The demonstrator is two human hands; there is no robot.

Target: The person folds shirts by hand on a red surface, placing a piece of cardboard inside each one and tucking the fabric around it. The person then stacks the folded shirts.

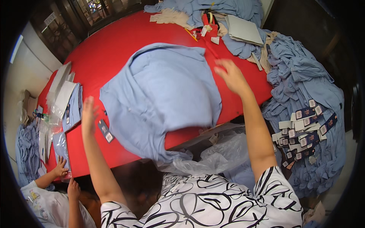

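A light blue shirt lies spread and rumpled on the red tabletop, its lower part hanging toward the near edge and partly blurred. My left hand is raised beside the shirt's left side, slightly smeared, with fingers stretched and nothing held. A dark hang tag with a white label rests just right of that hand. Past the shirt's right edge, my right hand hovers with its fingers apart, also holding nothing. Neither hand appears to touch the cloth.
Blue garments are heaped at right, with several hang tags on top. White boards lie at the back. At left, another person's hand rests on a plastic-bagged shirt. Clear plastic bunches under the near edge.
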